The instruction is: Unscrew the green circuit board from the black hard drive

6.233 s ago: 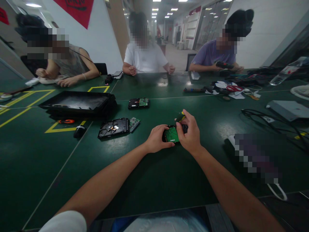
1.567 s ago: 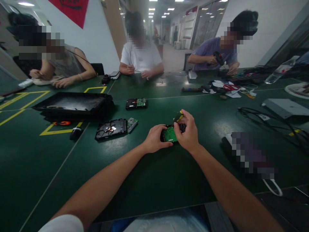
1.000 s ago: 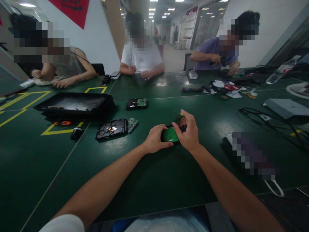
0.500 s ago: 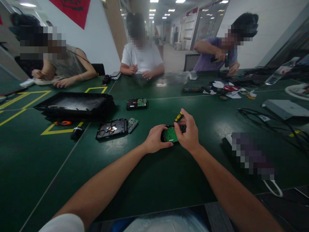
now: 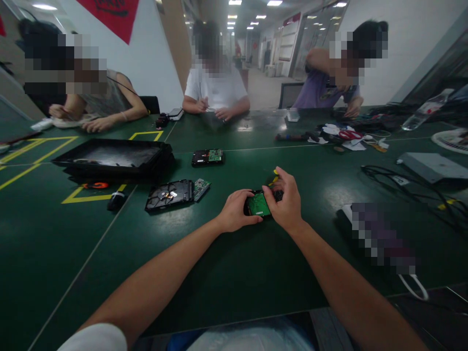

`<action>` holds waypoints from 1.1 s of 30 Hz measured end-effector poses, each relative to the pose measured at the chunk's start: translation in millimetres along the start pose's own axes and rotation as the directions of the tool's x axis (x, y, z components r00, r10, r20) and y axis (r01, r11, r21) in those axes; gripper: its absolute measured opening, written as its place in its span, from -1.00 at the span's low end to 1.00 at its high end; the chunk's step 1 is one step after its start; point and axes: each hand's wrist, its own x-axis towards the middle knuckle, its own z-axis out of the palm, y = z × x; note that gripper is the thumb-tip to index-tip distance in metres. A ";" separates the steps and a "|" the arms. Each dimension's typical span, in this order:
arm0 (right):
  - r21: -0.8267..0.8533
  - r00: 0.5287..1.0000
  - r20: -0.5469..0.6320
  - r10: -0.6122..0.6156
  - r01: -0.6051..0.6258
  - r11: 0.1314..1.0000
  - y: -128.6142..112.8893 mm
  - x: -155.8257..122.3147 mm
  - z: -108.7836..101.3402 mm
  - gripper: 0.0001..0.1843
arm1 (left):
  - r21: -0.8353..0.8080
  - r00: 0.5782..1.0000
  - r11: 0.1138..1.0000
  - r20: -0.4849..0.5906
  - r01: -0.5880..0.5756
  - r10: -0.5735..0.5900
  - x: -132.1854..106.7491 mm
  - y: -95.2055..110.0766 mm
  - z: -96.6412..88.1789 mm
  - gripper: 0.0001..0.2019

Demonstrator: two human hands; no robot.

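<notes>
A small black hard drive with a green circuit board (image 5: 259, 204) facing up lies on the dark green table (image 5: 226, 273) in front of me. My left hand (image 5: 236, 210) grips its left end, fingers curled round the edge. My right hand (image 5: 286, 200) is closed round a screwdriver with a yellow and black handle (image 5: 274, 179), held upright over the drive's right side; the tip is hidden behind my fingers.
An opened hard drive (image 5: 170, 193) with a loose green board (image 5: 201, 188) lies to the left, another drive (image 5: 208, 156) beyond it. A black tray (image 5: 113, 158) stands at the left, cables (image 5: 409, 183) and a grey box (image 5: 433, 165) at the right. Three people sit across the table.
My hands have stayed on the drive; the screwdriver handle has shifted slightly in my right hand's fingers. The person at the far right has raised an arm towards the head.
</notes>
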 end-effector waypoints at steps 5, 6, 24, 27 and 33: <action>0.013 1.000 -0.004 0.005 -0.005 1.000 0.0 -0.6 0.2 -0.27 | 0.007 1.000 1.000 0.010 0.005 -0.005 0.2 -0.1 -0.3 -0.24; 0.016 1.000 0.001 0.009 -0.009 1.000 -0.2 -0.7 0.3 -0.28 | 0.009 1.000 1.000 0.011 0.004 -0.004 0.2 -0.1 -0.4 -0.24; 0.021 1.000 -0.002 0.008 -0.008 1.000 1.0 -1.0 1.3 -0.27 | 0.007 1.000 1.000 -0.001 0.002 -0.002 0.0 -0.9 0.4 -0.23; 0.029 1.000 0.015 0.019 -0.020 0.999 1.0 -1.1 1.6 -0.26 | 0.007 1.000 1.000 0.002 -0.004 0.004 0.2 -1.2 0.7 -0.25; -0.006 1.000 -0.008 0.004 -0.004 1.000 0.6 -1.6 0.9 -0.27 | 0.007 1.000 1.000 0.005 0.001 -0.001 -0.3 -0.1 -0.2 -0.24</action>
